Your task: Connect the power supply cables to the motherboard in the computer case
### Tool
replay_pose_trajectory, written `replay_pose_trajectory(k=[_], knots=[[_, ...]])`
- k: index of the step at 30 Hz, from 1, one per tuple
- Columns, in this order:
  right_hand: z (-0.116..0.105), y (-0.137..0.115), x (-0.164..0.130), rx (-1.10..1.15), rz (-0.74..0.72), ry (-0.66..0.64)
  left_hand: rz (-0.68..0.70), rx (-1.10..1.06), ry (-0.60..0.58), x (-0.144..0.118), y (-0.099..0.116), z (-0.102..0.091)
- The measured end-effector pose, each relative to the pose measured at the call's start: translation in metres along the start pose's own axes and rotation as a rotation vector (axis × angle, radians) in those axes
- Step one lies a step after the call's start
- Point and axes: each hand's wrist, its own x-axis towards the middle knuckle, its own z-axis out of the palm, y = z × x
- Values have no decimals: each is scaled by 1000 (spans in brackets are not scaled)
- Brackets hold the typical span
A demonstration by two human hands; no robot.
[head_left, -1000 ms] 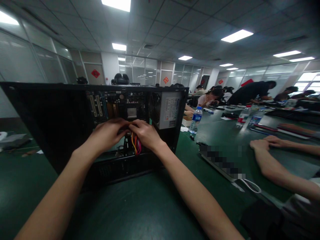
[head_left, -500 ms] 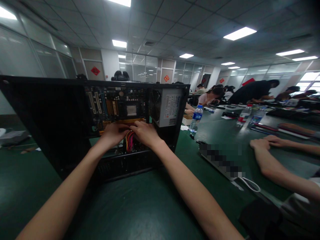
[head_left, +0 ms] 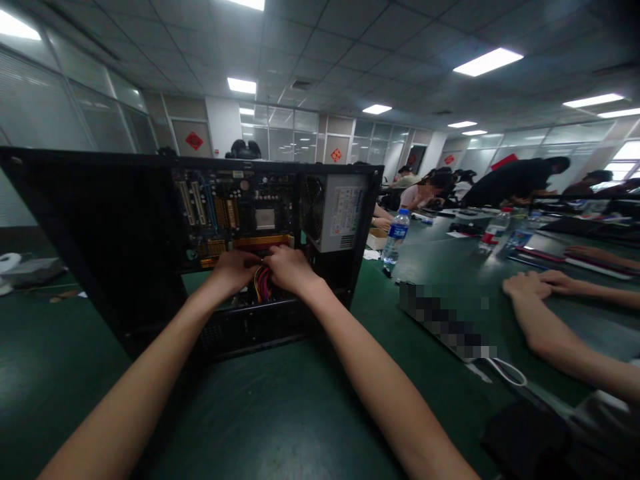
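An open black computer case point(head_left: 95, 220) stands on the green table in front of me. Inside it are the motherboard point(head_left: 240, 207) and, at upper right, a grey power supply point(head_left: 345, 210) with a fan beside it. Both my hands reach into the lower middle of the case, at the motherboard's bottom edge. My left hand point(head_left: 233, 273) and my right hand point(head_left: 291, 268) have their fingers closed and almost meeting. A bundle of coloured power cables point(head_left: 263, 285) hangs just beneath and between them. The fingers hide whatever they grip, perhaps the top of that bundle.
Right of the case are a blue-capped water bottle point(head_left: 396, 237) and a power strip point(head_left: 445, 327). A red-labelled bottle point(head_left: 495, 230) is farther off. Another person's hands and arms point(head_left: 545, 307) rest on the table at right. A grey box point(head_left: 33, 270) lies at far left.
The view has shifted slightly. Both hands stay at nearly the same spot by the cables, with only small finger movement.
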Motion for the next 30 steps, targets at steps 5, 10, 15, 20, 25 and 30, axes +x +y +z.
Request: replay_pose_trajectory(k=[5, 10, 15, 20, 25, 30], knots=[[2, -3, 0, -20, -37, -34, -41, 121, -34, 0, 0, 2], [5, -3, 4, -25, -30, -34, -110, 202, -33, 2, -4, 7], [8, -1, 9, -11, -36, -38, -99, 225, -58, 1, 0, 11], [8, -3, 15, -29, -39, -52, -111, 242, -40, 4, -1, 14], [11, -5, 20, -37, -19, -65, -148, 267, -33, 7, -5, 18], [13, -6, 17, 13, -17, -34, -178, 277, -31, 7, -6, 21]])
